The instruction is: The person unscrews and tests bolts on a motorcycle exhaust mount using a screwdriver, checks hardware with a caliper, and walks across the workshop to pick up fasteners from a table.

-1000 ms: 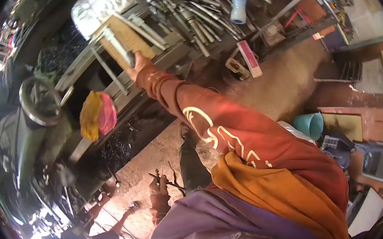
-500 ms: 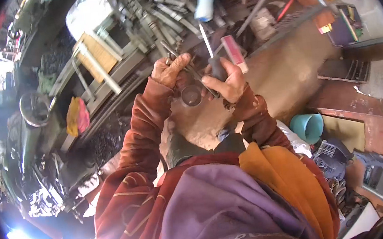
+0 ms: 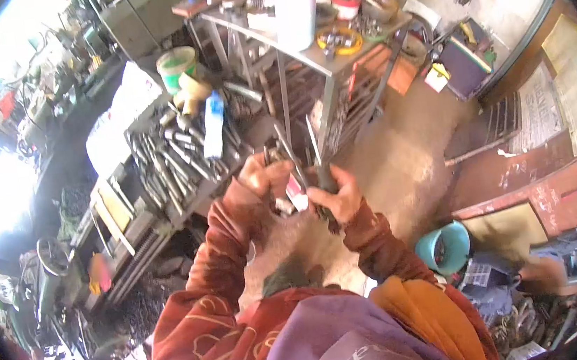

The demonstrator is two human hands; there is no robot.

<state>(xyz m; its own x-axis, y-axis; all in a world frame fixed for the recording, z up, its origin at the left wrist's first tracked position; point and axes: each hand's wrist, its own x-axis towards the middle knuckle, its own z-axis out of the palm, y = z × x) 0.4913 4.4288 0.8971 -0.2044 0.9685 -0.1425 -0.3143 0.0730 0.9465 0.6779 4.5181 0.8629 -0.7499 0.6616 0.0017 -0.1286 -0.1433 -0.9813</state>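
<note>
My left hand (image 3: pixel 264 174) is closed around a slim metal rod-like tool (image 3: pixel 285 145) that points up and away; its exact kind is blurred. Just to the right, my right hand (image 3: pixel 338 194) grips a screwdriver (image 3: pixel 314 141) by its dark handle, the bright shaft pointing upward. Between the two hands a small red-and-white box (image 3: pixel 295 193) shows, partly covered by the fingers; I cannot tell what holds it. Both hands are close together in front of my body, above the floor.
Ahead left, a bench carries many metal tool bars (image 3: pixel 167 161), a blue-white bottle (image 3: pixel 213 124) and a green bucket (image 3: pixel 177 66). A metal table (image 3: pixel 322 60) with a white cylinder (image 3: pixel 295 10) stands ahead. At right are a turquoise bucket (image 3: pixel 443 248) and brown floor (image 3: pixel 399 161).
My view has tilted up and turned, bringing the metal table and green bucket into sight. Both hands keep their tools and sit lower in the picture.
</note>
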